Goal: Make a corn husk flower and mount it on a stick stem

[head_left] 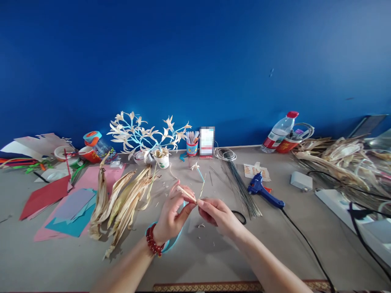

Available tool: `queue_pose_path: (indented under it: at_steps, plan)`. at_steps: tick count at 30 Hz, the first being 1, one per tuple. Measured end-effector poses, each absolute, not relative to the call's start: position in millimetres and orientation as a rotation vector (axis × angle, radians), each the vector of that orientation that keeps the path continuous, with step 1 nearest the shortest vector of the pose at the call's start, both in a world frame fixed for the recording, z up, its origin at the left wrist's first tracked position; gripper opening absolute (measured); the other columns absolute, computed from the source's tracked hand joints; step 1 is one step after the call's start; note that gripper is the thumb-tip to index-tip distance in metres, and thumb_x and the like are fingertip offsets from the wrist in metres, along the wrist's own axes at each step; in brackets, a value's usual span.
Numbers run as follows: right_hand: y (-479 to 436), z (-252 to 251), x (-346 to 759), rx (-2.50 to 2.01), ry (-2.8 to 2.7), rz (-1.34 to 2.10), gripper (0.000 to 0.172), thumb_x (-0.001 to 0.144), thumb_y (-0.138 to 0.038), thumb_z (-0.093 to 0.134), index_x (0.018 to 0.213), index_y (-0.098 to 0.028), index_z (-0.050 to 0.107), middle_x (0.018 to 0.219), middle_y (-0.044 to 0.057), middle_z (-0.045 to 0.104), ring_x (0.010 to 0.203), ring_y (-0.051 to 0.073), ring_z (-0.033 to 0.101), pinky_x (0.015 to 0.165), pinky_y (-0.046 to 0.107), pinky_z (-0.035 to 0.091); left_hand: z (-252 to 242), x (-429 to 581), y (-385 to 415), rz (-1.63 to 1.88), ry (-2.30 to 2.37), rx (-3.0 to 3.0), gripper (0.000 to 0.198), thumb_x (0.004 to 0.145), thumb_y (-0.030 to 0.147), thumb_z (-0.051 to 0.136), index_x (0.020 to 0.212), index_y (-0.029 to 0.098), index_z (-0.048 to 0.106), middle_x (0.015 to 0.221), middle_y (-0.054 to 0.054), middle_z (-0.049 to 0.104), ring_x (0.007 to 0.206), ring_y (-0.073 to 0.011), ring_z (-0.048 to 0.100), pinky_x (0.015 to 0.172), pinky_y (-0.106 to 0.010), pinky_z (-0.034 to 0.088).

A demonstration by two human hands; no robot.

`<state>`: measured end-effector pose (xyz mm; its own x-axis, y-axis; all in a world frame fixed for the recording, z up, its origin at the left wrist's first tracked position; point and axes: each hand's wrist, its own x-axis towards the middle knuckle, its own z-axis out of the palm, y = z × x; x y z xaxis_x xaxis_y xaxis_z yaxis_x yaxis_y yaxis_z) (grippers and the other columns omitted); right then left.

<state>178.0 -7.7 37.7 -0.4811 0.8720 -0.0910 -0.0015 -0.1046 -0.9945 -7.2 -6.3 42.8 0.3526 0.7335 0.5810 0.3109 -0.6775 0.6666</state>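
Observation:
My left hand (175, 211), with a red bead bracelet at the wrist, is closed in a pinch on a pale corn husk strip (187, 193). The tips of my right hand (215, 213) meet it and pinch the same piece at its end. A thin twisted husk end (203, 186) sticks up from between the fingers. Behind it, a small husk flower (196, 166) on a blue stem lies on the table. A light blue ring (174, 243) rests partly hidden beneath my left hand. Dried corn husks (122, 203) lie to the left, near that hand.
Husk flowers on blue branches (134, 136) stand in a white cup (163, 159) at the back. On the right are a bundle of wires (241, 187), a blue glue gun (264, 192) with its cord, a bottle (279, 132) and a power strip (342, 209). Coloured paper (71, 219) lies left.

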Motion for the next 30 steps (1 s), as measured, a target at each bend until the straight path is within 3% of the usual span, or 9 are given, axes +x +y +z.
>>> queue_pose_path:
  at_steps: [10, 25, 30]
  plan:
    - [-5, 45, 187, -0.918, -1.143, 1.985, 0.054, 0.085, -0.061, 0.057, 0.054, -0.019, 0.042, 0.043, -0.01, 0.025, 0.04, 0.005, 0.013, 0.039, 0.022, 0.006, 43, -10, 2, 1.253, 0.952, 2.226, 0.011, 0.095, 0.014, 0.051, 0.089, 0.022, 0.057, 0.088, -0.001, 0.067, 0.094, -0.0181, 0.062, 0.116, -0.051, 0.024]
    - [0, 43, 194, -0.597, -0.913, 2.297, 0.05, 0.083, -0.056, 0.061, 0.054, -0.019, 0.043, 0.042, -0.011, 0.022, 0.037, 0.004, 0.008, 0.034, 0.017, 0.006, 38, -14, 7, 1.271, 0.981, 2.303, 0.012, 0.096, 0.017, 0.05, 0.089, 0.023, 0.056, 0.088, -0.001, 0.067, 0.096, -0.0183, 0.061, 0.117, -0.052, 0.023]
    - [-5, 44, 190, -0.808, -1.178, 1.898, 0.055, 0.09, -0.066, 0.046, 0.062, -0.02, 0.044, 0.048, -0.009, 0.025, 0.043, 0.006, 0.014, 0.04, 0.02, 0.012, 36, -10, 6, 1.337, 0.986, 2.234, 0.012, 0.096, 0.019, 0.051, 0.086, 0.023, 0.056, 0.085, -0.001, 0.067, 0.091, -0.018, 0.062, 0.114, -0.05, 0.03]
